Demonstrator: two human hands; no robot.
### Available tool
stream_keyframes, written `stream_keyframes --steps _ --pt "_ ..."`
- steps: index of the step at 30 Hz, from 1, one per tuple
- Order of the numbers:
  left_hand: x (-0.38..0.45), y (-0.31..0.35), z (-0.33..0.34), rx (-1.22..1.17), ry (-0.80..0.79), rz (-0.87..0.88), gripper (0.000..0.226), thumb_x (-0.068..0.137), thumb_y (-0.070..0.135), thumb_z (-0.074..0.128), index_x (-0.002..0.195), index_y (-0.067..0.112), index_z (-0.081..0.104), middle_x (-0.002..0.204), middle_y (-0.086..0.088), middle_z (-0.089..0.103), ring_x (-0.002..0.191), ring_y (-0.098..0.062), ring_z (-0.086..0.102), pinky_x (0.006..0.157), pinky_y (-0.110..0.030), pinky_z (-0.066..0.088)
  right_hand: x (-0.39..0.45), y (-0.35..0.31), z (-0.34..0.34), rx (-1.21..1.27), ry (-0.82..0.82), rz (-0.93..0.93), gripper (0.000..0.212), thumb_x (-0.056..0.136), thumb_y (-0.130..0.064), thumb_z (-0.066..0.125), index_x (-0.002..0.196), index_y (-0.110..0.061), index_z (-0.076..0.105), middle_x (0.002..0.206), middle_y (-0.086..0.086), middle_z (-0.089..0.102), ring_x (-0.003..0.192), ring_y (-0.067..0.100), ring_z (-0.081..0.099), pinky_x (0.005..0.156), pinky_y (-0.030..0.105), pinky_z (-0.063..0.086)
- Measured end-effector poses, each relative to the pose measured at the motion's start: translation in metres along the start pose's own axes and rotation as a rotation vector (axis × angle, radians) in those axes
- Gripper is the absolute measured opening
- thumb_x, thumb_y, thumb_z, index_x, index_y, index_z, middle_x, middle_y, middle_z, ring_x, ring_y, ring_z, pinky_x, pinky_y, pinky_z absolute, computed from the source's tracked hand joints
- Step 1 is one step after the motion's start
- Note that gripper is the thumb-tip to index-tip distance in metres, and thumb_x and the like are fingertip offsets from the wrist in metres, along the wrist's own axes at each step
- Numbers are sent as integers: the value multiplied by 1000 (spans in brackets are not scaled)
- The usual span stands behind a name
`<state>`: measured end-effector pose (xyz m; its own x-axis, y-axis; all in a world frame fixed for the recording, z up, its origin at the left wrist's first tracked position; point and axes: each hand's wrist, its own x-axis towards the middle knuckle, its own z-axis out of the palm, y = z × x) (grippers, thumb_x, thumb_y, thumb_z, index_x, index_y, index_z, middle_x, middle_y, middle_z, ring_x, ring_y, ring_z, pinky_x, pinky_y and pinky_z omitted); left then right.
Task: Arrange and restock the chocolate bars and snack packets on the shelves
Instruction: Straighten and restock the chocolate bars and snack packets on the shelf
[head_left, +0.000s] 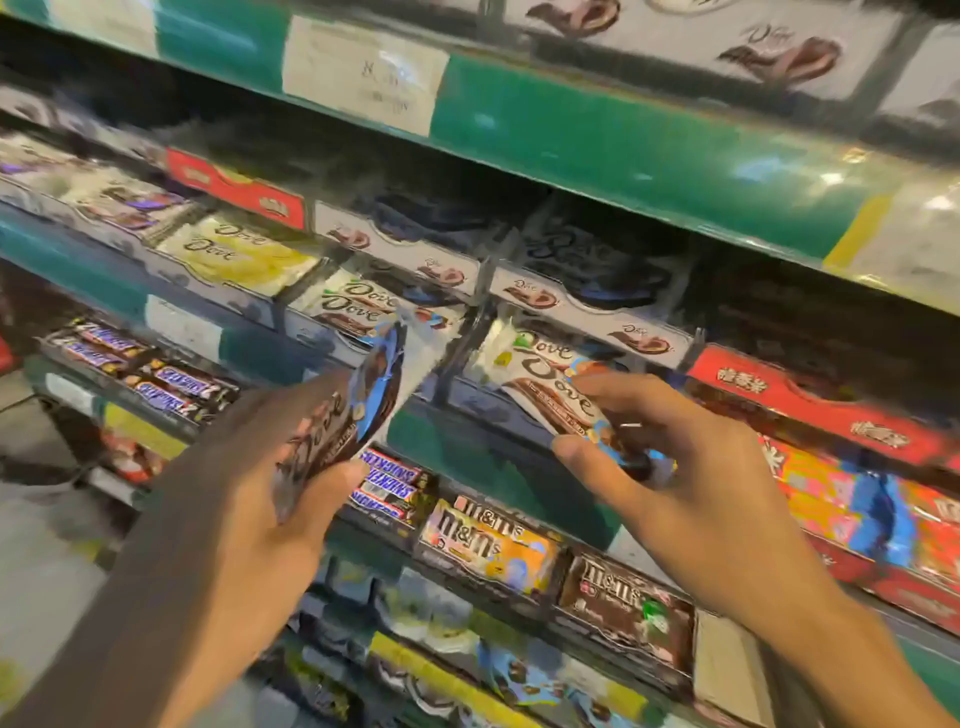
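Blue-wrapped Snickers bars (140, 382) lie in a dark tray at about nine o'clock, flat and facing outward so the labels read from the aisle. Up at ten o'clock a pale yellow Dove display box (236, 252) sits on the middle shelf, tilted forward for the same reason.

The left hand (260, 519) comes up from seven o'clock and is clenched around a stack of brown-and-blue Dove bars (345, 410), thumb across the front, fingers hidden behind. The stack stands on end, leaning toward twelve o'clock, which looks like a way of keeping spare stock ready while the other hand works. Just past its top edge a Dove box with a green-marked wrapper (358, 309) sits at centre.

Below, at six o'clock, a Snickers tray (387, 480), an orange M&M's box (488, 543) and a brown M&M's box (626, 608) run along the lower shelf.

The right hand (691, 483), reaching in from four o'clock, pinches the near end of a single Dove bar (558, 389) between thumb and fingertips; the bar's far end lies over a box on the middle shelf at about one o'clock. I judge it is being slid into or squared in that box, though motion blur hides whether it rests there.

Red cartons with Chinese lettering (810, 405) fill three o'clock, beneath the green shelf edge (597, 140).
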<state>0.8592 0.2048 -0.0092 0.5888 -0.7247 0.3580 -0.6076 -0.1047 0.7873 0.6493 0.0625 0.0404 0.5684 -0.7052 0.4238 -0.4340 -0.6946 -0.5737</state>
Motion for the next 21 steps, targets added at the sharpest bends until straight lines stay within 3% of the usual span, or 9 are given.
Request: stream_keyframes --steps 2,4,6,10,12,14,16,18,21 --pt "24 2 0 14 -43 170 39 82 50 67 117 37 58 99 13 62 93 -17 50 81 -12 35 6 -7 -5 -113 55 5 40 78 -59 64 113 -39 65 97 -20 69 88 1 66 76 20 51" --pt "49 -2 -2 73 -41 219 42 77 56 53 118 47 49 97 17 58 96 -9 50 95 -26 36 12 -13 -9 -224 101 -2 37 80 -56 65 113 -38 65 94 -17 70 85 2 66 75 23 50" --pt "68 -9 3 18 -36 279 46 77 48 54 123 43 53 107 12 56 103 -14 53 99 -37 43 21 -19 -12 -328 135 1 39 82 -56 64 115 -36 65 95 -17 70 84 2 66 75 25 50" --pt "99 -10 9 82 -56 361 50 84 15 70 129 33 58 108 15 52 102 -13 49 91 -31 41 47 -27 -16 -492 212 11 39 87 -50 63 121 -29 64 104 -22 66 92 3 63 81 21 47" --pt "111 -9 12 105 -110 387 56 83 14 71 132 34 54 112 15 51 102 -11 46 92 -33 41 63 -27 -20 -581 224 27 38 89 -46 61 122 -27 64 104 -16 67 94 12 63 79 23 46" --pt "119 -6 17 122 -144 430 59 83 14 71 135 34 52 113 16 49 96 -1 37 89 -22 33 80 -21 -23 -678 183 113 41 92 -49 57 126 -27 56 107 -1 72 98 27 64 73 32 45" --pt "125 -2 21 140 -149 485 61 82 15 71 136 34 51 115 15 51 96 1 34 86 -18 26 96 -11 -24 -716 146 223 46 94 -50 53 134 -28 47 121 7 67 109 35 61 80 35 42" --pt "131 1 24 134 -141 505 60 84 19 70 138 35 49 120 16 51 99 4 31 89 -19 26 109 -5 -20 -695 146 234 40 96 -44 55 131 -25 51 124 8 64 114 35 59 89 35 42" --pt "142 5 28 130 -126 549 59 83 17 70 138 31 51 124 10 52 110 -4 37 97 -27 31 116 2 -13 -692 222 126 20 95 -33 60 112 -23 63 108 4 69 101 30 64 88 39 49"
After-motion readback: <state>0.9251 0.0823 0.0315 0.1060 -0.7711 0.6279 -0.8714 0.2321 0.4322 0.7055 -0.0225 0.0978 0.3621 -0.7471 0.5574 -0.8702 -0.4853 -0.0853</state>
